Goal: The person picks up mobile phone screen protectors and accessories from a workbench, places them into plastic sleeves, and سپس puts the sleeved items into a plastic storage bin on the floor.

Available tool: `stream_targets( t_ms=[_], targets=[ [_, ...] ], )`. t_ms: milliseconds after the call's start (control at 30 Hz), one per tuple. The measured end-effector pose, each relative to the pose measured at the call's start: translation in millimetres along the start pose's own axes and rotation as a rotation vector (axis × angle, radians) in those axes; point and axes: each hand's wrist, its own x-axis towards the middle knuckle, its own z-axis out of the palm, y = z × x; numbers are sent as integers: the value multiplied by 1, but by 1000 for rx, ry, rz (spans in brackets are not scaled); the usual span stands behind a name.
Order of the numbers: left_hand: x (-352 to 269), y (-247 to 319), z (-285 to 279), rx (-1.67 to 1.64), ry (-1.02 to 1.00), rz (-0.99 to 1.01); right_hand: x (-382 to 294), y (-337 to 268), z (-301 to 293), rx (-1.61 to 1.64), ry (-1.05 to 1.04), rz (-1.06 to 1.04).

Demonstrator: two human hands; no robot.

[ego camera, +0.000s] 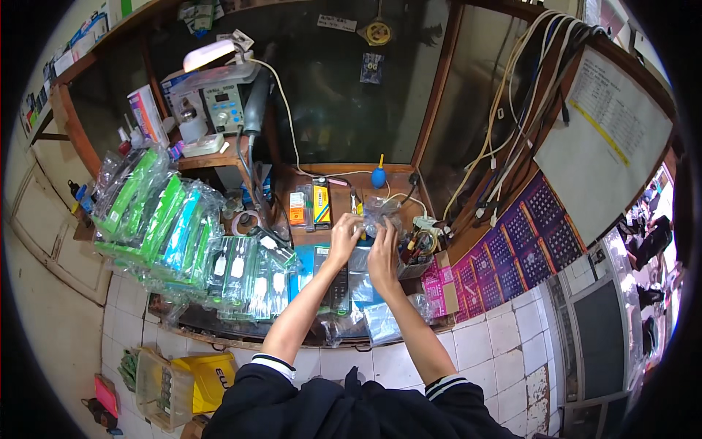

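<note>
Both hands reach forward over a workbench, close together. My left hand (346, 233) has its fingertips at the left side of a crumpled clear plastic bag (384, 207). The fingers of my right hand (385, 247) touch the bag's near edge; whether either hand grips it is hard to tell. Under and between the forearms lie a black retail package (338, 291) and flat clear plastic sleeves (382, 324) on a blue mat. Just beyond the bag stands a blue air blower (379, 176) with a yellow nozzle.
Packaged cables (233, 269) and green boxes in plastic (170, 219) pile up at left. A hot air station (222, 110) stands on a shelf above them. A basket of tools (419, 252) and a pink box (436, 285) sit at right. Cables (515, 110) hang on the right wall.
</note>
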Motion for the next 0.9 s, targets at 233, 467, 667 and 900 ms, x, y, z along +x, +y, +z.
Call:
stream_targets(
  t_ms=[233,467,667,900],
  targets=[
    [2,-28,5,180,-237,27,6,22,31,-201,-199,-22],
    [-11,-9,-38,134,-239,-33,-3,-2,12,-88,-159,-69],
    [-58,26,-95,126,-257,-15,-42,-2,-15,193,-269,-24],
    [-127,34,-102,82,-466,71,-119,-5,-28,101,-416,19]
  ],
)
